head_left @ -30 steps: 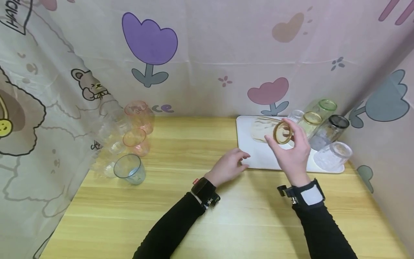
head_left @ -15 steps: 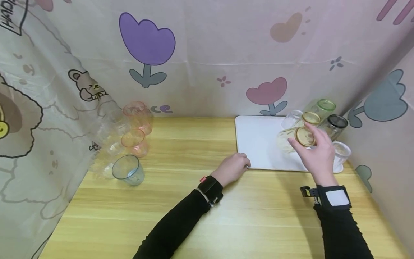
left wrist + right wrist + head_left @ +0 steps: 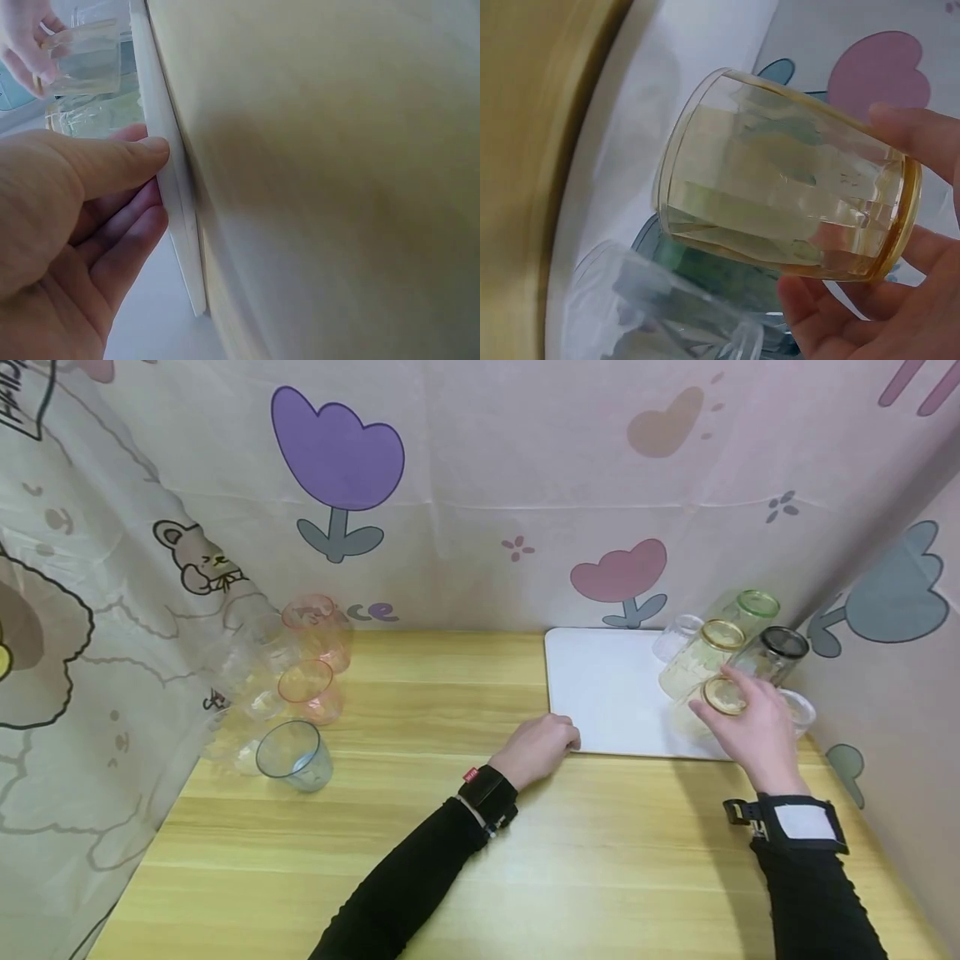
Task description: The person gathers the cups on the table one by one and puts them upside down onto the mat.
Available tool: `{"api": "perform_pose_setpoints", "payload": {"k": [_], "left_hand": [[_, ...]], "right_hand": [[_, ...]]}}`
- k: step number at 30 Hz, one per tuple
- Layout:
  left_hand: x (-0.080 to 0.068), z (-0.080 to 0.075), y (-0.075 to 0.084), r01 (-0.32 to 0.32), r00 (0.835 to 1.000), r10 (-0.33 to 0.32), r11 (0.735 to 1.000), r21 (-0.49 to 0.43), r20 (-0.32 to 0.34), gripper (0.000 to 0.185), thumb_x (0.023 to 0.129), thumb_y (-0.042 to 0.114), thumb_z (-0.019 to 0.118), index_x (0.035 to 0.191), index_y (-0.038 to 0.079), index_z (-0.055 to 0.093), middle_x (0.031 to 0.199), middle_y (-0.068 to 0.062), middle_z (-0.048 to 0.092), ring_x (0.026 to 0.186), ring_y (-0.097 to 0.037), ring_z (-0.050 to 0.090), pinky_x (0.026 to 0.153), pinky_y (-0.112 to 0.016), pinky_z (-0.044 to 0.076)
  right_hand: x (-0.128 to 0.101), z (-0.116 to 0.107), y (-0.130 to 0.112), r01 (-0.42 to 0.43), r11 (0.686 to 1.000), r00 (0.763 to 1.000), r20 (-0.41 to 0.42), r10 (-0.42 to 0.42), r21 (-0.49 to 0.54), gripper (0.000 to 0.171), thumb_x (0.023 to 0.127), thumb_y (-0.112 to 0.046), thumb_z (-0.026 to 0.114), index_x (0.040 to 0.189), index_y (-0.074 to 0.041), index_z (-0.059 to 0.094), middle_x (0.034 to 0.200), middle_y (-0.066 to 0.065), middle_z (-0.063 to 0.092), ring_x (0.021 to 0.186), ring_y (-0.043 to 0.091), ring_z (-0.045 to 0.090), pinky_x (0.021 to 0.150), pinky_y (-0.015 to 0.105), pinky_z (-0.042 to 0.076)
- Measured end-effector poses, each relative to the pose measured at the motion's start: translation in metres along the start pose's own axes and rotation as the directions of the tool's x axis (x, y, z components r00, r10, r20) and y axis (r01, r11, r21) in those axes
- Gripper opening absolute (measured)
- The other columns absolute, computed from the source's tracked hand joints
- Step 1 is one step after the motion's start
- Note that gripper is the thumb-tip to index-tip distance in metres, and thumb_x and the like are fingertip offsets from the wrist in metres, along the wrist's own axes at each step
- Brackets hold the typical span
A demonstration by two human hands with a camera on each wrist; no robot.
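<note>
My right hand [image 3: 761,731] holds a pale yellow drinking glass [image 3: 780,180] by its amber-ringed base, thumb on one side and fingers on the other. The glass is mouth down over the front right of the white tray [image 3: 600,693]; whether its rim touches the tray I cannot tell. At the tray's front left edge, my left hand [image 3: 536,750] pinches the rim between thumb and curled fingers, as the left wrist view shows. Beside the held glass stand another yellow glass [image 3: 701,660], a dark glass [image 3: 783,647] and a clear glass [image 3: 798,710], mouth down.
A green glass [image 3: 756,603] and a small clear glass [image 3: 677,637] stand at the tray's back right. On the table's left, pink glasses [image 3: 315,693], a blue-grey glass [image 3: 296,758] and several clear ones are grouped. A printed curtain [image 3: 465,485] borders the table [image 3: 450,693].
My right hand has carried the yellow glass rightward, toward the front right of the tray, and lowered it. My left hand has moved onto the tray's edge and taken hold of it.
</note>
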State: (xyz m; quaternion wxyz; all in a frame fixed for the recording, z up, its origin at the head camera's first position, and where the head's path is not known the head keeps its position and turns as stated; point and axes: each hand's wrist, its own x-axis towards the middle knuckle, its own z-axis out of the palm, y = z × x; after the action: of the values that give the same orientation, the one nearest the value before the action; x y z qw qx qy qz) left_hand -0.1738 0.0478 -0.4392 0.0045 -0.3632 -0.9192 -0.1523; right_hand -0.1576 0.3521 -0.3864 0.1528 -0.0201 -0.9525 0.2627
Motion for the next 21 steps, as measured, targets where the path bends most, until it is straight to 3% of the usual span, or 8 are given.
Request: {"api": "perform_pose_setpoints", "payload": {"k": [12, 21], "left_hand": [[0.001, 0.004, 0.0, 0.033, 0.999, -0.034, 0.999, 0.004, 0.02, 0.015, 0.099, 0.013, 0.07, 0.109, 0.018, 0.08, 0.109, 0.007, 0.075, 0.104, -0.011, 0.07, 0.09, -0.021, 0.056], [0.001, 0.004, -0.001, 0.034, 0.999, -0.034, 0.999, 0.002, 0.018, 0.015, 0.1, 0.014, 0.07, 0.109, 0.018, 0.08, 0.109, 0.007, 0.075, 0.105, -0.011, 0.069, 0.09, -0.021, 0.056]], "right_hand": [[0.0, 0.006, 0.016, -0.007, 0.999, 0.999, 0.03, 0.009, -0.049, 0.065, 0.094, -0.032, 0.075, 0.144, 0.004, 0.052, 0.143, 0.04, 0.049, 0.128, 0.064, 0.041, 0.102, 0.076, 0.032], [0.001, 0.011, 0.022, -0.014, 0.998, 0.999, 0.043, 0.017, -0.058, 0.068, 0.096, -0.035, 0.073, 0.147, 0.003, 0.05, 0.142, 0.043, 0.047, 0.128, 0.065, 0.041, 0.1, 0.078, 0.033]]}}
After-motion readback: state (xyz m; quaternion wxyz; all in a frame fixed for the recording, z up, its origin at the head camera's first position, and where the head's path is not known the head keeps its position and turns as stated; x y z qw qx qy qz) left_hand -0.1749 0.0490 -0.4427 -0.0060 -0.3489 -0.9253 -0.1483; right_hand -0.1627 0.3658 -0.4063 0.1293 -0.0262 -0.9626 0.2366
